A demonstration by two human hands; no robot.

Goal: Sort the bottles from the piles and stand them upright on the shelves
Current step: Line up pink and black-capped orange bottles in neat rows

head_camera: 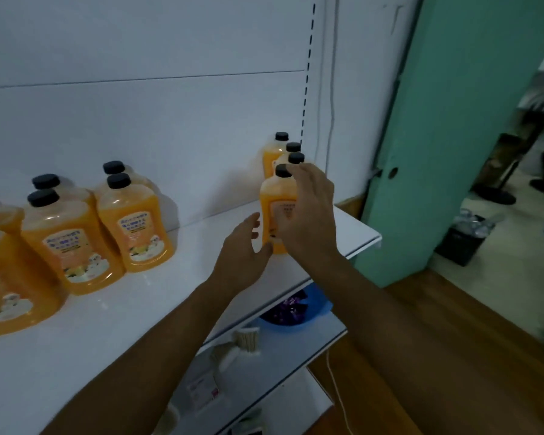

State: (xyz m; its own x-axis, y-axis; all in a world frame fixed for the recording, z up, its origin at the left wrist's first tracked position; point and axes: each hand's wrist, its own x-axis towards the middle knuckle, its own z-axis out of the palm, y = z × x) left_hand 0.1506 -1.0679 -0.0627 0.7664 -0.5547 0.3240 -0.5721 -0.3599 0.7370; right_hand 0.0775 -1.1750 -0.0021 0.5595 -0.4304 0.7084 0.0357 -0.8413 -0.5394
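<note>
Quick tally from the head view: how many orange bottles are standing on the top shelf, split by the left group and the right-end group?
Left group of orange bottles: 6, the two at the frame edge only partly in view
Right-end group of orange bottles: 4, by black caps, front one between both hands
Total on the top shelf: 10

The bottles were orange w/ black caps and white labels w/ blue text. The shelf and back panel were white. The door was mint green, the floor brown wood, the bowl below blue.
</note>
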